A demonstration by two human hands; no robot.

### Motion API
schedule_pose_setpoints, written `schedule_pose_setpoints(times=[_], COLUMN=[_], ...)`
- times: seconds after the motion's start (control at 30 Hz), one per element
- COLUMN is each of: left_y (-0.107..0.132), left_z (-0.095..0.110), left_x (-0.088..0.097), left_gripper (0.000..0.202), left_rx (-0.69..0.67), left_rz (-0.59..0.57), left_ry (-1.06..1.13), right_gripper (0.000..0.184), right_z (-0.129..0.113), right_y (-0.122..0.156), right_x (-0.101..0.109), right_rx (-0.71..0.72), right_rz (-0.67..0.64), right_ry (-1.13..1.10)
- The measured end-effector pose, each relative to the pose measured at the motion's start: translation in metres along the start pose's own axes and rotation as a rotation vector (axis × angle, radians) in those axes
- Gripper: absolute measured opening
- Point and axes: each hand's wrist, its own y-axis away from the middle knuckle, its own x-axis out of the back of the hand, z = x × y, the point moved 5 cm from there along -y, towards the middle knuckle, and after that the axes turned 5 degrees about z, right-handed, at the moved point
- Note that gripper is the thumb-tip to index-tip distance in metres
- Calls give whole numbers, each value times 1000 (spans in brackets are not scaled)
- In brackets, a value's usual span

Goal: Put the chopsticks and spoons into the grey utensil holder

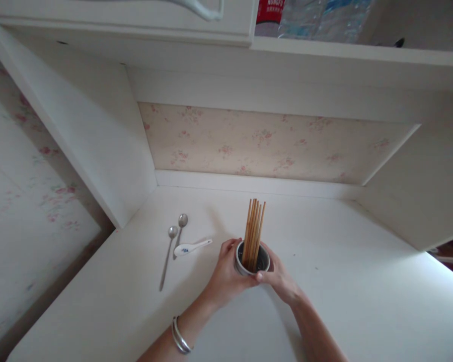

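Both of my hands are wrapped round a round utensil holder (238,265) with a pale rim and a dark inside. Several wooden chopsticks (253,231) stand in it, leaning slightly to the right at the top. My left hand (225,274) grips the holder's left side and front, with a silver bangle on that wrist. My right hand (281,279) closes on its right side, the thumb at the front rim. To the left lie two metal spoons, a long-handled one (167,259) and another (182,221), beside a white ceramic spoon (191,248) with a blue pattern.
The white desktop (347,286) runs back to a floral panel (249,143). White side walls stand left (83,120) and right (411,186). Overhead, a cabinet door (136,17) and a shelf (343,50) with clear plastic bottles (320,17) overhang the back.
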Motion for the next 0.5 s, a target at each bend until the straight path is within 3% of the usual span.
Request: schedule_pose_setpoints(times=[0.1, 0.2, 0.27, 0.4, 0.5], left_y=[10, 19, 19, 0, -13], left_z=[4, 8, 4, -10, -33], left_x=[8, 35, 64, 145, 186], left_gripper=[78, 61, 38, 29, 28], left_rx=[13, 104, 206, 268, 333], left_rz=[-37, -13, -1, 242, 182], left_ry=[-94, -177, -243, -649, -962], right_gripper=[71, 67, 66, 66, 65], right_z=[-3, -3, -2, -3, -4], right_y=[0, 0, 0, 0, 1], right_x=[-2, -1, -1, -1, -1], right_rx=[-4, 3, -2, -6, 7], right_rz=[6, 22, 19, 14, 21], right_ry=[25, 42, 54, 55, 54])
